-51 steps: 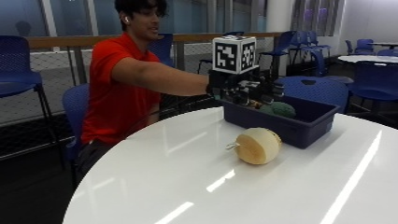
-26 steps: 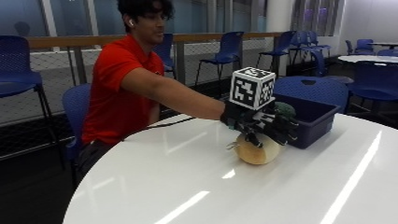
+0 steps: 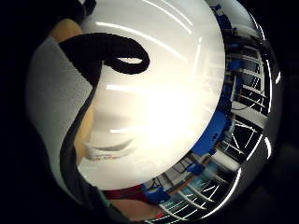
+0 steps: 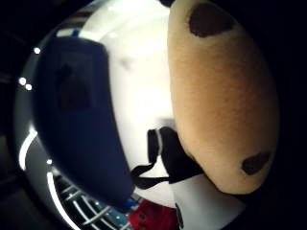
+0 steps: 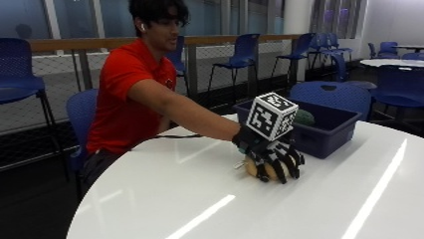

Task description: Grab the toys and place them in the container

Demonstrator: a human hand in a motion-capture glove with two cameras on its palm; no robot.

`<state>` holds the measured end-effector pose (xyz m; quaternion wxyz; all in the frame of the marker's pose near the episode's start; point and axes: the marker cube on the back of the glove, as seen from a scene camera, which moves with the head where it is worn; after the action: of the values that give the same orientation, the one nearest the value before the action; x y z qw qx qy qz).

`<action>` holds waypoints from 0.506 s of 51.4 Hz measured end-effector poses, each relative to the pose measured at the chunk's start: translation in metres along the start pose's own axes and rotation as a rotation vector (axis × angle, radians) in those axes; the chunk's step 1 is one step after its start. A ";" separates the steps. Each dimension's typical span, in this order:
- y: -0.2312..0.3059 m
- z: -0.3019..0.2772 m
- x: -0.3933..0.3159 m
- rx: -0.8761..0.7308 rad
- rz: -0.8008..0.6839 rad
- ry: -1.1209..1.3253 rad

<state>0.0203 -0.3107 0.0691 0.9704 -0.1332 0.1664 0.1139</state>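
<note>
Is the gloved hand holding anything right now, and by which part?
Yes: the right hand grips the tan plush toy from above, fingers curled over its rounded top, on the table.

Plenty of open room on the glossy round white table (image 5: 199,199), the whole near side and the stretch toward the person is bare surface. The only real obstacle is the dark blue rectangular plastic bin (image 5: 331,130) sitting just beside the black-gloved right hand (image 5: 275,157) and the round tan plush toy (image 5: 260,169) under it. A green toy (image 5: 304,117) already takes up part of the bin.
</note>
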 end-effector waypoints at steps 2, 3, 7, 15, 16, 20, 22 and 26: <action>0.000 0.000 0.000 -0.001 0.002 -0.014; 0.001 0.000 0.000 -0.001 0.002 -0.020; 0.000 0.000 -0.001 0.015 -0.006 -0.035; 0.001 0.000 -0.003 0.127 -0.030 -0.065; 0.002 0.000 -0.004 0.135 -0.031 -0.061; 0.008 -0.003 -0.007 0.144 -0.042 -0.020; 0.012 -0.006 -0.008 0.137 -0.042 0.006; 0.023 -0.017 -0.006 0.125 -0.033 0.050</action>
<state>0.0036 -0.2954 0.0504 0.9741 -0.0777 0.1951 0.0837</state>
